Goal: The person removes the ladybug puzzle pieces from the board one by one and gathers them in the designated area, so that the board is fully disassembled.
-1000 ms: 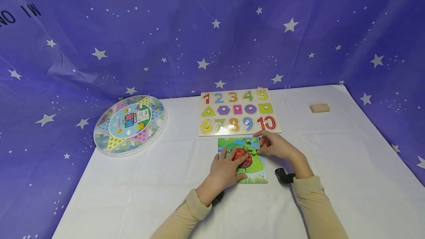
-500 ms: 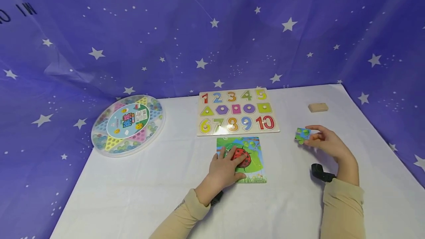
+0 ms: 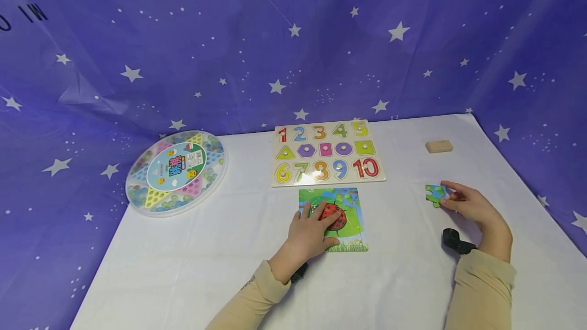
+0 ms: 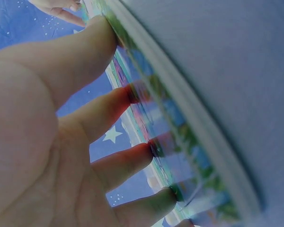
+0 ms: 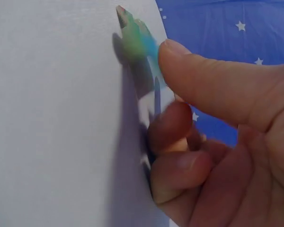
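A square ladybug jigsaw puzzle (image 3: 354, 225) lies on the white table, with my left hand (image 3: 304, 236) resting on it, fingers spread. The left wrist view has the fingertips and thumb of that hand (image 4: 71, 127) touching the puzzle's glossy face. Farther right, my right hand (image 3: 474, 210) pinches a small green and blue puzzle piece (image 3: 434, 194) close to the tabletop. In the right wrist view the thumb is against the piece (image 5: 135, 40), which looks blurred and is seen nearly edge-on; the other fingers are curled beneath.
Behind the jigsaw stands a wooden number and shape board (image 3: 312, 163), lying flat. A round Chinese checkers set (image 3: 210, 183) with marbles is at the left. One plain wooden block (image 3: 438, 146) lies at the back right. A purple star-printed cloth (image 3: 238, 55) hangs behind.
My right hand has moved from the jigsaw's upper right corner out to the right, carrying the puzzle piece, and then slightly nearer to me. The left hand has stayed on the jigsaw.
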{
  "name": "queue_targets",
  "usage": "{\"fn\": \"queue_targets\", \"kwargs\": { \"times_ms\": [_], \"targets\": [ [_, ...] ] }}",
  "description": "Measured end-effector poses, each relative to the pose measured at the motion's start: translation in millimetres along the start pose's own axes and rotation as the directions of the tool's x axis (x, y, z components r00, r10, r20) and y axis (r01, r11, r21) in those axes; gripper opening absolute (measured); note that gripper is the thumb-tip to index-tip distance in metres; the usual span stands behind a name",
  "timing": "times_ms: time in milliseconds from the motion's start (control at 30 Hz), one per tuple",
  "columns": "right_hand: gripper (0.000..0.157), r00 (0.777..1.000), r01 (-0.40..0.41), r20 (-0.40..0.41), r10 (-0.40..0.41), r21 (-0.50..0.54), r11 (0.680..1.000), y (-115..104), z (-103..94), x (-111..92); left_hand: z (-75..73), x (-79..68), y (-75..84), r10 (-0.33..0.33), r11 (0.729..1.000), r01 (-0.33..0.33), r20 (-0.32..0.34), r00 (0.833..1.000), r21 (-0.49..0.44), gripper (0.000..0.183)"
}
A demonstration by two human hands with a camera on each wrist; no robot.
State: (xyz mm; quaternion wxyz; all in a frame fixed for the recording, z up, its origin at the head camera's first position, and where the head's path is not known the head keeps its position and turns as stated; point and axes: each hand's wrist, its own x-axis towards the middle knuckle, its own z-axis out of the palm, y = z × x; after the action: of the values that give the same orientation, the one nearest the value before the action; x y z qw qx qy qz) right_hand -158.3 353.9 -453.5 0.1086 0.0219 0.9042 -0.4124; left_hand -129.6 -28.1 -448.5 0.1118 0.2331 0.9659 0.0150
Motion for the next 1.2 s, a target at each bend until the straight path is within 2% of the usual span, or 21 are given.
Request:
{"fn": "queue_targets", "kwargs": {
  "times_ms": [200, 300, 400, 500, 567, 633, 733, 867, 1200],
  "targets": [
    [0.07, 0.999, 0.017, -0.027, -0.017, 0.001, 1.0, -17, -2.5, -2, -1.4, -0.6, 0.0, 0.0, 1.0, 0.0, -0.001, 1.0, -0.004, 0.064],
    [0.068, 0.999, 0.046, -0.008, -0.046, 0.004, 0.999, -40, 2.5, 0, -2.0, 0.0, 0.9, 0.001, 1.0, -0.001, 0.004, 1.0, -0.001, 0.064],
    [0.06, 0.991, 0.132, 0.025, -0.131, -0.037, 0.991, -70, 20.0, 9, -2.7, 0.3, 1.1, 0.001, 1.0, -0.001, 0.01, 1.0, 0.005, 0.063],
    [0.049, 0.965, 0.249, 0.101, -0.241, -0.075, 0.966, -100, 50.1, 20, -2.9, 0.6, 0.6, 0.001, 1.0, -0.001, 0.016, 1.0, 0.011, 0.064],
    [0.045, 0.936, 0.318, 0.186, -0.3, -0.076, 0.945, -116, 72.5, 26, -2.9, 0.3, 0.1, -0.002, 1.0, 0.002, 0.02, 1.0, 0.008, 0.064],
    [0.042, 0.908, 0.356, 0.262, -0.326, -0.077, 0.931, -127, 92.4, 30, -2.8, -0.1, -0.5, -0.006, 1.0, 0.006, 0.024, 1.0, 0.008, 0.064],
    [0.039, 0.887, 0.386, 0.311, -0.341, -0.093, 0.918, -136, 113.9, 33, -3.2, -1.7, -1.2, -0.013, 1.0, 0.013, 0.021, 1.0, -0.006, 0.064],
    [0.039, 0.889, 0.396, 0.297, -0.349, -0.118, 0.911, -138, 130.1, 36, -4.1, -3.2, -2.1, -0.007, 1.0, 0.007, 0.007, 1.0, -0.022, 0.063],
    [0.037, 0.894, 0.403, 0.276, -0.354, -0.146, 0.904, -143, 139.4, 34, -3.3, -2.2, -1.0, -0.012, 1.0, 0.012, 0.005, 1.0, -0.028, 0.064]
  ]
}}
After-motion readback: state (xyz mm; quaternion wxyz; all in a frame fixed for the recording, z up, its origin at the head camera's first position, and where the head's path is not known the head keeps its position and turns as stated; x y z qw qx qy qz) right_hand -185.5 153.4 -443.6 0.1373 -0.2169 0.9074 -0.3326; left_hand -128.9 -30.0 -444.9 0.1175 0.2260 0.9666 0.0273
